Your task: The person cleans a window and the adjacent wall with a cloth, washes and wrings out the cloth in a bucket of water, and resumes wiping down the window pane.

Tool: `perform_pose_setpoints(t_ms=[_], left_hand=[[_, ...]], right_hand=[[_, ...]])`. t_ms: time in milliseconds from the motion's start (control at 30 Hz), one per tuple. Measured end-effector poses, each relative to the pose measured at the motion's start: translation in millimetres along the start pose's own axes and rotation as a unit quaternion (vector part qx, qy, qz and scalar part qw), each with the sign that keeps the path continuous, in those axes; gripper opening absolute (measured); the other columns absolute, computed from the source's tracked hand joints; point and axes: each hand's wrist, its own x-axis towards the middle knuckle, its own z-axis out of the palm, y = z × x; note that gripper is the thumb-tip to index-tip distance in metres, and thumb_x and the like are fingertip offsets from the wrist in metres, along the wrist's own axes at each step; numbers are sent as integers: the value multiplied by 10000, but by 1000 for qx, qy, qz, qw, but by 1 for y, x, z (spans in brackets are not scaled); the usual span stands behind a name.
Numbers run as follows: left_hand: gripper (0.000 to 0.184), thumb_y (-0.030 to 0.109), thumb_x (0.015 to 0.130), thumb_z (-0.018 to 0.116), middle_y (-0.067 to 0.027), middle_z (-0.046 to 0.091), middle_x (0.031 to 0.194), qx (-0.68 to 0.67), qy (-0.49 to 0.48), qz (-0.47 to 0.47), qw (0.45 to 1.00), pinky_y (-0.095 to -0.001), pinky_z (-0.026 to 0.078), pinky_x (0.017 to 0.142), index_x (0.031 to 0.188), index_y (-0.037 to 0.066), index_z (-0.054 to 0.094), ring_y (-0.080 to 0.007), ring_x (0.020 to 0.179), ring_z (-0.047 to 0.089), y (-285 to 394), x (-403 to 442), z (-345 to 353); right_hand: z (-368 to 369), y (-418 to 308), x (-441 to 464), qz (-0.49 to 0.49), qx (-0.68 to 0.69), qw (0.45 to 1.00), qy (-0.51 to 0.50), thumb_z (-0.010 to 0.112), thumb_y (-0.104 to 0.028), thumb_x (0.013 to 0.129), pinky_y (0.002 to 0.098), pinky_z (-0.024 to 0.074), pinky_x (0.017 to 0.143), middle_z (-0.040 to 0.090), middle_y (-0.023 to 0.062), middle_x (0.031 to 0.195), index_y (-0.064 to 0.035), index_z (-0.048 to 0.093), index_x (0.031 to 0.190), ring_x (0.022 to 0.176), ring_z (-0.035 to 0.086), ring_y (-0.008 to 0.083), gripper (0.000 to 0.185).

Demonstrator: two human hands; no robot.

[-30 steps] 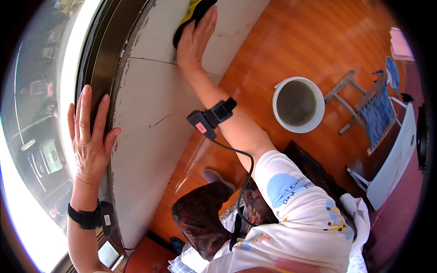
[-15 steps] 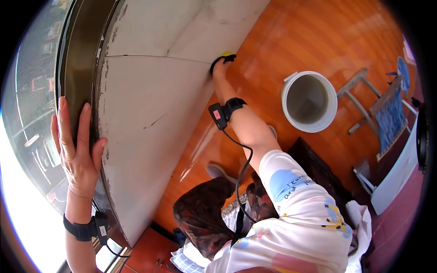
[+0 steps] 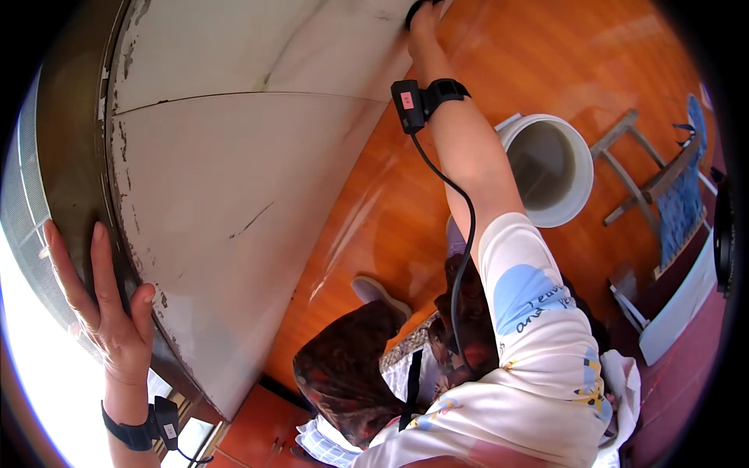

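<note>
My left hand (image 3: pixel 117 331) rests with fingers spread on the dark window frame (image 3: pixel 74 132) at the left, holding nothing. At the top edge my right hand (image 3: pixel 425 25) reaches to the bottom of the pale wall panel (image 3: pixel 234 171), where it meets the floor. It is closed on a cleaning pad (image 3: pixel 412 12), of which only a black edge shows; earlier it looked yellow and black. The pad lies against the panel, and part of the hand is cut off by the frame.
A white bucket (image 3: pixel 583 175) of murky water stands on the glossy wooden floor (image 3: pixel 351 226), beside my right forearm. Right of it is a folding stool (image 3: pixel 671 199) with blue fabric. My slippered foot (image 3: pixel 378 292) is near the panel. Cables run from both wrist straps.
My right hand has moved up and away along the panel's lower edge with the pad. The view has shifted, and my left hand appears lower and farther left, on the window frame.
</note>
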Motion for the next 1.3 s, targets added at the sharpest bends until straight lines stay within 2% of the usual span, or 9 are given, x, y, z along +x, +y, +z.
perform_pose_setpoints(t_ms=[200,367,533,667,800,1067,1133,1233,1300], left_hand=[[588,446,933,465,-198,184,1492,2,16,13,1000,-441,293,1080,1349,31,444,-389,1356,258,-3,1,1],[589,446,917,489,-170,189,1495,-1,11,10,1000,-440,288,1082,1344,42,458,-374,1357,263,-3,3,2],[578,444,932,465,-173,184,1493,3,19,22,1000,-443,292,1078,1347,42,452,-358,1362,255,-5,2,6],[589,441,941,452,-195,175,1490,-2,6,20,1000,-443,276,1082,1350,16,436,-367,1361,246,-6,2,1],[599,446,939,454,-210,173,1485,18,7,29,999,-445,274,1083,1350,10,433,-385,1356,249,-3,4,-2],[599,445,935,466,-201,171,1490,7,6,21,1000,-446,269,1086,1353,18,433,-381,1362,242,-4,1,0],[599,446,934,468,-198,170,1492,9,3,18,1000,-447,269,1086,1354,20,433,-379,1364,241,-3,2,0],[606,455,934,464,-204,173,1488,23,7,25,999,-449,271,1084,1355,20,431,-386,1359,246,-2,5,0],[605,459,937,457,-213,174,1484,50,26,56,997,-449,278,1080,1356,22,430,-394,1355,245,-5,6,1]], right_hand=[[-5,106,-106,279,-41,959,-40,266,-315,988,362,171,1124,124,144,1535,-40,113,1472,1381,198,320,578],[8,107,-222,451,34,892,-23,256,-329,994,361,165,1129,111,133,1540,-46,103,1475,1385,191,313,579],[7,19,-161,280,69,958,-14,271,-340,998,363,193,1106,131,104,1538,-116,96,1489,1379,196,292,567],[-2,22,-56,54,-27,998,-7,296,-337,983,392,291,1049,314,201,1454,-53,220,1455,1293,343,372,556],[-15,85,-1,155,-90,982,-59,318,-374,966,411,351,996,415,230,1378,-30,309,1413,1225,424,386,564],[-38,111,-171,388,-31,897,-208,354,-286,946,371,335,1023,316,181,1452,-48,186,1466,1278,370,318,596],[-33,91,-190,400,-7,893,-204,375,-278,955,378,374,989,351,150,1429,-71,203,1467,1236,410,278,578],[-16,78,-157,312,42,945,-92,377,-281,950,353,261,1069,251,158,1488,-59,159,1471,1329,297,295,607],[-11,62,-104,207,9,976,-65,380,-280,946,362,276,1059,288,179,1462,-46,181,1462,1312,322,315,600]])
